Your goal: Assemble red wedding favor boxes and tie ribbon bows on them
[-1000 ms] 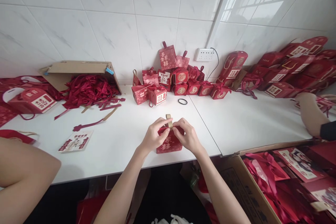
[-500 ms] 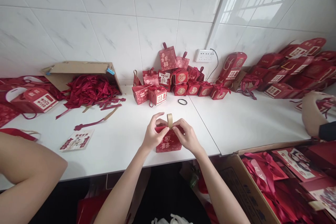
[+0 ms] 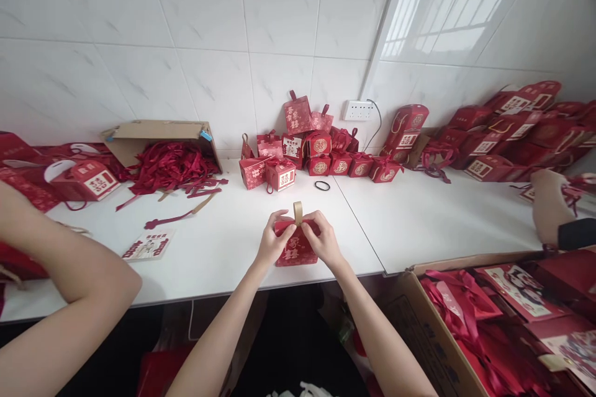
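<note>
A small red gift box (image 3: 298,250) with pale lettering stands upright near the table's front edge. A gold ribbon loop (image 3: 298,212) rises from its top. My left hand (image 3: 274,239) grips the box's upper left side, its thumb pressed on the front near the loop's base. On the other side, my right hand (image 3: 322,237) pinches the upper right part of the same box, thumb on the front and fingers behind. The fingers behind the box are partly hidden.
Small red boxes (image 3: 321,164) are stacked by the wall behind a black ring (image 3: 322,185). Left are a carton of ribbons (image 3: 170,164), a card (image 3: 148,245) and another person's arm (image 3: 79,279). Right are a full carton (image 3: 416,298), piled boxes and another person's hand (image 3: 550,201).
My hands have closed in on the box's top, with the fingers of my left hand lower and nearer the box. The whole view has shifted slightly.
</note>
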